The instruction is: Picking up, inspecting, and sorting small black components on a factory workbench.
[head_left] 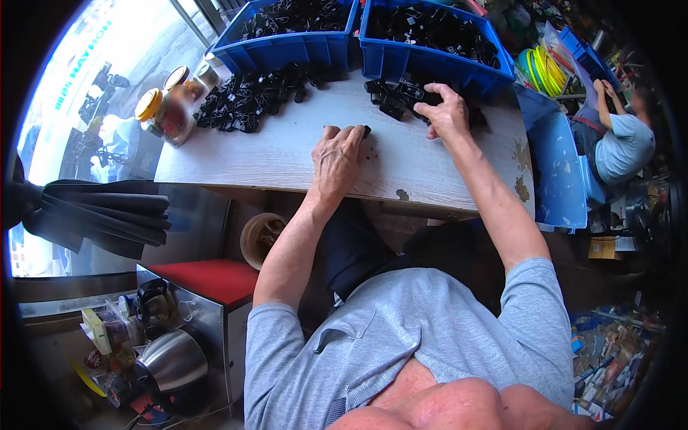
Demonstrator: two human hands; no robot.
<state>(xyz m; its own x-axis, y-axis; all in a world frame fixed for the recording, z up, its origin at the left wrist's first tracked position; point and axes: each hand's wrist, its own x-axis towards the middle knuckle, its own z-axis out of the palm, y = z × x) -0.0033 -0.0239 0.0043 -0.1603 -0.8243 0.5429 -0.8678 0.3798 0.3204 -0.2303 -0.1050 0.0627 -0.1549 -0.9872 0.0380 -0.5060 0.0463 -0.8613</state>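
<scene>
My left hand is closed above the middle of the table, its fingers curled down. A small black plastic part pokes out at its fingertips; most of it is hidden by the hand. My right hand hovers at a small pile of black plastic parts, thumb and fingers apart, with nothing visible between them. Part of that pile lies behind the hand. To the left, a larger heap of black plastic parts is spread on the table. Tiny dark crumbs lie beside my left hand.
Two blue bins full of black parts stand at the far edge of the whitish table. Jars, one with a yellow lid, stand at its left. A blue crate is on the right; beyond it sits another person.
</scene>
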